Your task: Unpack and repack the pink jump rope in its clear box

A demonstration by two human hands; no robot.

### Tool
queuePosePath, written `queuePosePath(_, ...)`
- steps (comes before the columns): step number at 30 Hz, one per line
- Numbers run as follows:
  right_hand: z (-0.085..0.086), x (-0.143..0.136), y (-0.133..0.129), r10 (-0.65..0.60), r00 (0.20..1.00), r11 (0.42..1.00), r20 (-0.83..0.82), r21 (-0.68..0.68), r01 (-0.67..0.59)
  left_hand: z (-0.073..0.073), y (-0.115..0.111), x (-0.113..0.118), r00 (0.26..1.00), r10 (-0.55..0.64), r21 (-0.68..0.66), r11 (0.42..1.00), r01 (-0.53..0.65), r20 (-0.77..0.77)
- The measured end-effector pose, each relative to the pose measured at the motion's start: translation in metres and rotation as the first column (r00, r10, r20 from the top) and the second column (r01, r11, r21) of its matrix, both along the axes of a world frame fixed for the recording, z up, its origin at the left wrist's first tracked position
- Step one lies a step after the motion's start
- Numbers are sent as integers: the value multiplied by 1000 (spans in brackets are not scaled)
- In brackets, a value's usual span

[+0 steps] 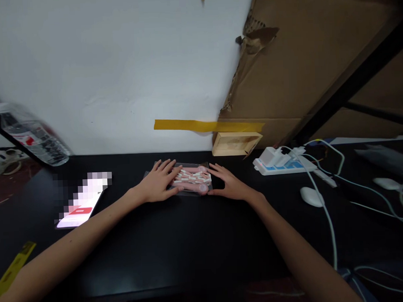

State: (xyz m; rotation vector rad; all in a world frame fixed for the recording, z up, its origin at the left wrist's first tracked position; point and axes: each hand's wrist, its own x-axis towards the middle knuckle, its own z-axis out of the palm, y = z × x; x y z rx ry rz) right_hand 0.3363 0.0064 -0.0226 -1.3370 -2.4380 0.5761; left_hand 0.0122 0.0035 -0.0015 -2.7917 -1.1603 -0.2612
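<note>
A beaded jump rope (193,177) with pink handles and pink-and-white segments lies on the black table inside a clear plastic package (186,193). My left hand (158,181) rests flat over the left end of the package, fingers spread, covering part of it. At the right end, my right hand (229,183) has its thumb and fingers apart, with the fingertips at the package edge; neither hand grips it. Both forearms reach in from the near side.
A lit phone (81,208) lies to the left, near a plastic bottle (36,139). Behind the package stands an open shallow box (236,143) against the wall. On the right are a power strip (283,161) with chargers, a white mouse (311,196) and loose cables (328,221).
</note>
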Motion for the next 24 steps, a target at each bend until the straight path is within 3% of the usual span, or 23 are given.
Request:
queuePosePath(13,-6,-17,-4,19,999,999,-37,34,-18,-2,-9,8,999,-11,-30,999,12,51)
queuePosePath(20,-4,-11,-5,24,993,998,-116,-50,-30,-1,-15,15,1000,-9,-40,999,10,25)
queuePosePath(24,-6,-19,-7,-7,993,1000,-121,4,8,-1,-18,17,1000,3,-31,1000,-3,5)
